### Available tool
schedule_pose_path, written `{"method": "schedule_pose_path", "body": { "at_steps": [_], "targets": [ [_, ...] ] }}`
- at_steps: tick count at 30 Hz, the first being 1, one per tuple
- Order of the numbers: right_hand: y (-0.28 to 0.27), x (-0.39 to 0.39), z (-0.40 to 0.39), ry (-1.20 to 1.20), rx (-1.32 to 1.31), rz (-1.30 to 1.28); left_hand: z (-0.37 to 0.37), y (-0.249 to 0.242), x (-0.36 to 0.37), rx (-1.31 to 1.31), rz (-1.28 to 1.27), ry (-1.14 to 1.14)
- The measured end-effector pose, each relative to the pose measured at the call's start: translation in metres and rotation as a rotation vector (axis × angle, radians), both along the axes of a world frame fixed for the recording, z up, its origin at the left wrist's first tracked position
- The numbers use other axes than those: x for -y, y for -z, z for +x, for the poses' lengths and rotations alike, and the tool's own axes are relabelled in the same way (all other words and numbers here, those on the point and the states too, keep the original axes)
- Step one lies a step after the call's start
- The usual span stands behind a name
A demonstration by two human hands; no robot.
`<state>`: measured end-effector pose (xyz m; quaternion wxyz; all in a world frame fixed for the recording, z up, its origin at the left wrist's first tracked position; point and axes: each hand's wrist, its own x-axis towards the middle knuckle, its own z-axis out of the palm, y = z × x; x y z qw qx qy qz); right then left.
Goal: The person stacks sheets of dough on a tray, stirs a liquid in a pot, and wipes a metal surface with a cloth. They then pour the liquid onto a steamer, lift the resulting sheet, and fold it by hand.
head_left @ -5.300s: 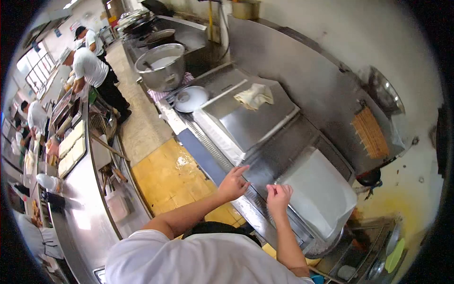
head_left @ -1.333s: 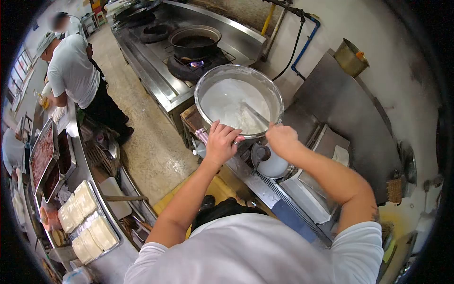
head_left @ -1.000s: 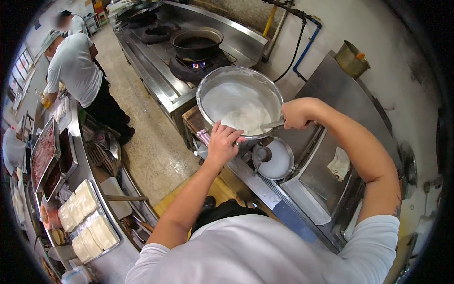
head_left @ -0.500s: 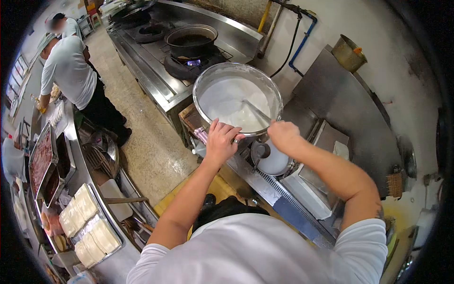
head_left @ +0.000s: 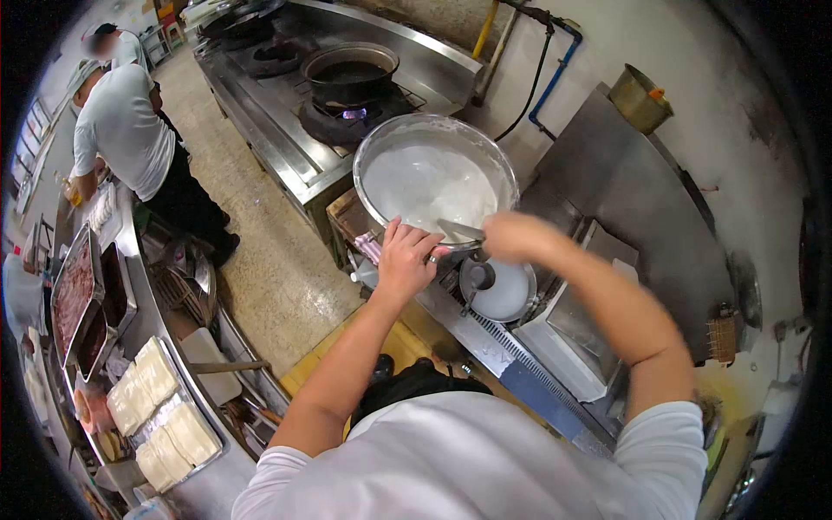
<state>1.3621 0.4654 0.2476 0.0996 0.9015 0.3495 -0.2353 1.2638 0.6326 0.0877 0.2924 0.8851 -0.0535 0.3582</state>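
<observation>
A wide steel bowl [head_left: 368, 201] of white liquid [head_left: 407, 178] stands in front of me beside the stove. My left hand [head_left: 407, 258] grips its near rim, fingers over the edge. My right hand [head_left: 517, 237], blurred by motion, is closed round the handle of a grey metal stirring utensil [head_left: 459, 230] at the bowl's right near side. The utensil's far end dips into the liquid, so its kind is hidden. Just below the bowl is a smaller pan [head_left: 503, 295] of whitish liquid, with a ladle [head_left: 479, 276] at its left side.
A dark wok-like pot [head_left: 350, 74] sits over a lit burner on the steel stove [head_left: 290, 165]. At left, a counter holds a tray of pale dough slabs [head_left: 165, 416] and trays of reddish filling [head_left: 76, 290]. Two people in white shirts [head_left: 130, 121] stand beyond it.
My right hand has moved up and left, and the utensil lies flatter and lower in the bowl. My left hand stays on the rim.
</observation>
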Motion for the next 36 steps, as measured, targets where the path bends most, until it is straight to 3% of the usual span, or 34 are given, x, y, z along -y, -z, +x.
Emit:
{"method": "schedule_pose_path", "body": {
  "at_steps": [3,6,10,13,15,16,19,23,25,26,29,34,35,36],
  "targets": [
    [0.04,0.003,-0.027,-0.062,0.257,0.101,0.001,-0.001,0.0,0.01,-0.006,0.005],
    [0.054,0.013,-0.032,0.111,0.446,0.052,-0.002,-0.001,0.001,-0.003,-0.002,0.007],
    [0.01,0.037,-0.001,-0.104,0.288,-0.048,-0.003,-0.004,0.001,-0.007,0.003,0.003],
    [-0.041,0.01,0.024,-0.092,0.033,-0.507,-0.002,-0.003,0.001,-0.009,-0.006,0.003],
    [-0.064,0.001,0.041,-0.008,-0.138,-0.494,-0.002,-0.003,0.0,0.001,-0.003,0.0],
    [-0.071,-0.001,0.041,0.159,-0.196,-0.389,-0.002,-0.004,0.001,0.006,-0.002,0.0],
    [-0.081,-0.007,0.037,0.253,-0.309,-0.306,-0.002,-0.005,0.001,0.002,-0.006,-0.001],
    [-0.053,-0.011,-0.002,0.116,-0.166,-0.233,-0.003,-0.005,0.002,-0.013,0.009,-0.011],
    [0.011,0.006,-0.006,0.019,0.054,0.017,-0.002,-0.004,0.001,-0.029,0.003,0.0],
    [0.016,0.009,-0.019,0.0,0.152,0.061,-0.002,-0.005,0.001,-0.023,0.002,0.001],
    [0.05,0.02,-0.021,0.047,0.369,0.024,-0.004,-0.005,0.001,-0.011,0.004,0.002],
    [-0.009,0.028,0.003,-0.009,0.171,-0.149,-0.002,-0.005,0.002,0.028,-0.011,-0.015],
    [-0.046,0.005,0.004,0.122,-0.021,-0.37,-0.002,-0.005,0.002,0.031,-0.017,-0.011],
    [-0.049,0.003,0.027,0.034,-0.103,-0.446,-0.002,-0.004,0.002,0.036,-0.021,-0.006]
  ]
}}
